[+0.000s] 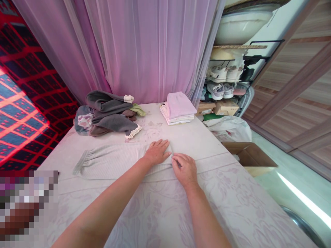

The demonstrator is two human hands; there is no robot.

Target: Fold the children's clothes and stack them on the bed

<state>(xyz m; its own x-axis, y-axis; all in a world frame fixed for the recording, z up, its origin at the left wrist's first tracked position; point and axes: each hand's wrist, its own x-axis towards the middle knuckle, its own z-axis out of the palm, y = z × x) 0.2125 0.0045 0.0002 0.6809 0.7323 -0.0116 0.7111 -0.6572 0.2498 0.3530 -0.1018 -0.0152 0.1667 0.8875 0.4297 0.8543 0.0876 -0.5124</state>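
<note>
Pale grey ribbed trousers (111, 160) lie folded lengthwise on the patterned cover, their gathered elastic end at the left. My left hand (157, 151) rests flat on the right part of the cloth, fingers spread. At the trousers' right end, my right hand (184, 167) has its fingers curled together on the edge of the fabric. Its fingertips partly hide that edge. Beyond the hands sits a stack of folded clothes (181, 108), pink on top and whitish below. To its left lies a loose heap of dark grey clothes (108, 112) with cream frilled cuffs.
A purple curtain (152, 51) hangs behind the floral-covered surface (160, 213). On the right are a rack with shoes (218, 74), a white basin (243, 27) and an open cardboard box (248, 155) below the surface's edge. Red-and-black checked cloth (31, 86) hangs at the left.
</note>
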